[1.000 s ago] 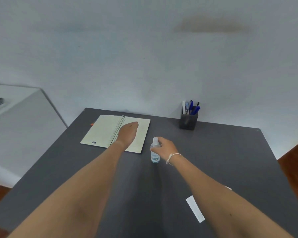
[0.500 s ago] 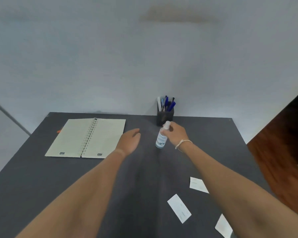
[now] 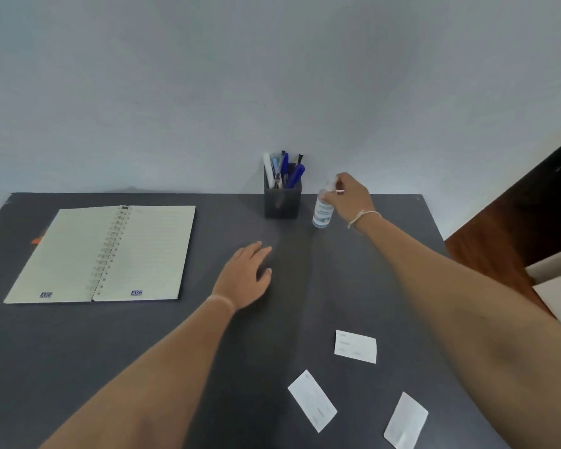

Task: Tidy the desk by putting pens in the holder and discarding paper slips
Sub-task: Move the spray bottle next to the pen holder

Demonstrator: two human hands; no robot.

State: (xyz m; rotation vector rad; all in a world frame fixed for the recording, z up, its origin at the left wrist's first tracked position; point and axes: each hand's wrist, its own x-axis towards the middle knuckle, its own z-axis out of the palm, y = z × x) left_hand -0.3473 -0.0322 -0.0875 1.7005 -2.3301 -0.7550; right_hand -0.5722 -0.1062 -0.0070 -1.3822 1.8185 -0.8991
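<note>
A dark square pen holder (image 3: 282,202) stands at the back of the grey desk (image 3: 62,351), with several blue and white pens (image 3: 285,170) in it. My right hand (image 3: 348,197) grips the top of a small clear spray bottle (image 3: 323,213), which stands on the desk just right of the holder. Flat above the desk's middle lies my left hand (image 3: 245,277), fingers apart and holding nothing. Three white paper slips lie at the front right: one (image 3: 355,346), one (image 3: 312,400) and one (image 3: 405,421).
An open spiral notebook (image 3: 104,254) lies on the desk's left half, with a small orange item (image 3: 37,240) peeking out at its left edge. A pale wall stands right behind the desk. Wooden floor (image 3: 486,251) and white furniture (image 3: 557,286) are to the right.
My right hand has carried the spray bottle from the desk's middle back to the right of the pen holder. My left hand has left the notebook and moved to the middle.
</note>
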